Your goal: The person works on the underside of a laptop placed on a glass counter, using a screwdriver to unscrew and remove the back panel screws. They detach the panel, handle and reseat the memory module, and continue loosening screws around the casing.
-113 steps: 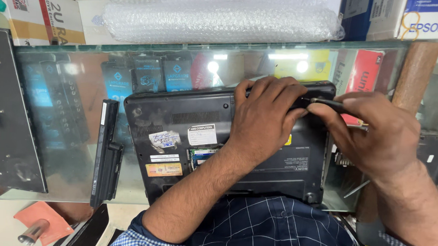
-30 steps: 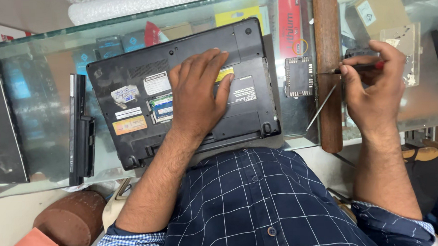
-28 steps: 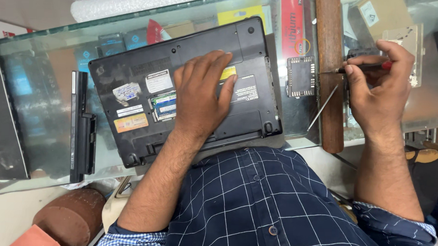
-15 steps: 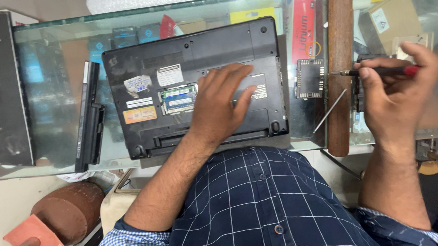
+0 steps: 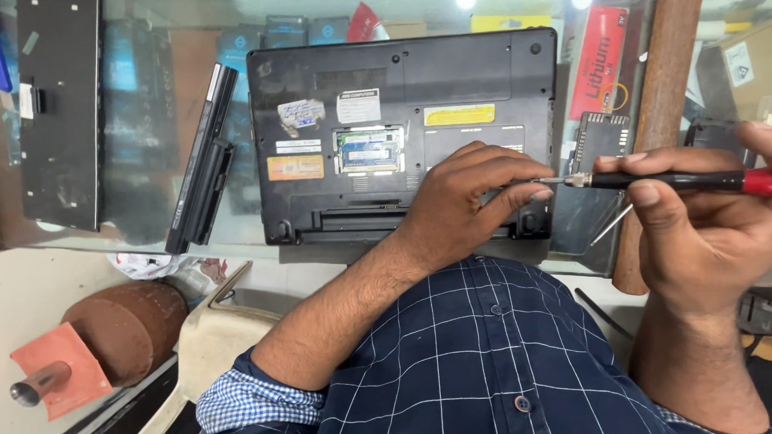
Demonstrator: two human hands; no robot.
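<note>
Head view — right hand [image 5: 702,228] grips screwdriver [image 5: 661,179] over laptop [image 5: 397,132].

Glass counter [image 5: 146,234] bears laptop [image 5: 391,80] (upturned), battery [image 5: 201,159].

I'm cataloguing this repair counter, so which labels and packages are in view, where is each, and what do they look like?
Yellow label: laptop underside, upper right, long rectangle.
White label: left of it, squarish.
Orange label: laptop's lower left, rectangular.
Worn sticker: above orange label, pale, peeling.
Red package: under the glass, right of laptop, tall.
</note>
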